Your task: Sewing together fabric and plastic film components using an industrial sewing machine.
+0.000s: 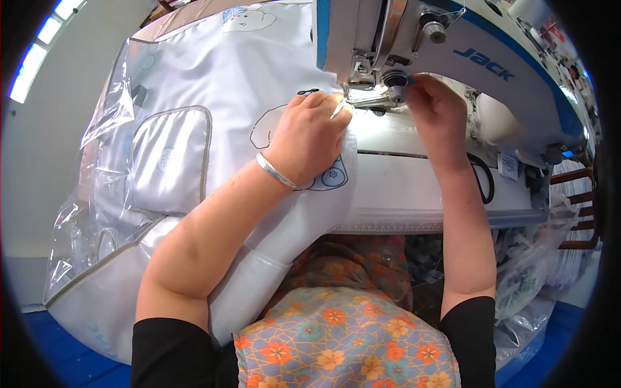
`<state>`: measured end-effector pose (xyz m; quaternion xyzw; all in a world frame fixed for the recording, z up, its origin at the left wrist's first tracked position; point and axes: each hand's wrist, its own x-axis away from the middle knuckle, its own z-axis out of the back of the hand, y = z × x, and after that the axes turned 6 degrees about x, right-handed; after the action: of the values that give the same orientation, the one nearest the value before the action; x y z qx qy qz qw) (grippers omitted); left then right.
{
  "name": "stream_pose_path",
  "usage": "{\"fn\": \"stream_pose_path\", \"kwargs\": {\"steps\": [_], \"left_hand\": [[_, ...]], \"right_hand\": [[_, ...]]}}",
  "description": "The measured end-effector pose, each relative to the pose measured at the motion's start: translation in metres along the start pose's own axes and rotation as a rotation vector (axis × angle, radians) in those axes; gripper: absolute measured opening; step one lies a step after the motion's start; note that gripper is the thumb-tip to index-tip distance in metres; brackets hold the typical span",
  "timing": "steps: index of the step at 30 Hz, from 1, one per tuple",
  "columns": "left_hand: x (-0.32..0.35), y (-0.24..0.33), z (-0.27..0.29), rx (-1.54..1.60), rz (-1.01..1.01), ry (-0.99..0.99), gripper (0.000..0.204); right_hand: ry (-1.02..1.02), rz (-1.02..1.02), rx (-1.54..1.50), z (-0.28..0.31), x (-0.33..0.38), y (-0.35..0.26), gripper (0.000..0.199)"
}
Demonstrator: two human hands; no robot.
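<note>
While the head view looks down over a floral apron (336, 336), the left hand (309, 132) lies knuckles-up on a white padded garment piece (213, 84), fingers curled and pinching a small pair of metal snips (338, 107) just beside the needle area. The snips run on a slant, their thin end angled up and right toward the presser foot (372, 98). A silver bangle (275, 171) circles that wrist.

The right hand (435, 107) reaches up under the head of the white-and-blue sewing machine (453, 45), its fingertips closed on something small at the needle bar; what it pinches is too small to tell.

The white garment piece spreads from the machine bed out to the left and down over the lap, its long axis running from upper right to lower left. It carries grey binding around a pocket panel (171, 158) and outlined cartoon prints, and clear plastic film (97, 187) hangs along its left edge. The nearest end of the fabric sits under the left hand, touching the presser foot. Black scissors (482, 178) lie on the machine bed beside the right forearm.
</note>
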<state>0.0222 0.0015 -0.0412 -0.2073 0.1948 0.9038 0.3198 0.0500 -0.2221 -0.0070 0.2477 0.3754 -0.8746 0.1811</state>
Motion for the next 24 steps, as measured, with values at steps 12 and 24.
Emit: {"fn": "stream_pose_path", "kwargs": {"steps": [12, 24], "left_hand": [[0.044, 0.031, 0.183, 0.025, 0.137, -0.766, 0.047], [0.363, 0.215, 0.265, -0.786, 0.907, 0.096, 0.105]], "right_hand": [[-0.618, 0.009, -0.307, 0.004, 0.179, -0.064, 0.018], [-0.904, -0.613, -1.051, -0.101, 0.203, -0.119, 0.051]]}}
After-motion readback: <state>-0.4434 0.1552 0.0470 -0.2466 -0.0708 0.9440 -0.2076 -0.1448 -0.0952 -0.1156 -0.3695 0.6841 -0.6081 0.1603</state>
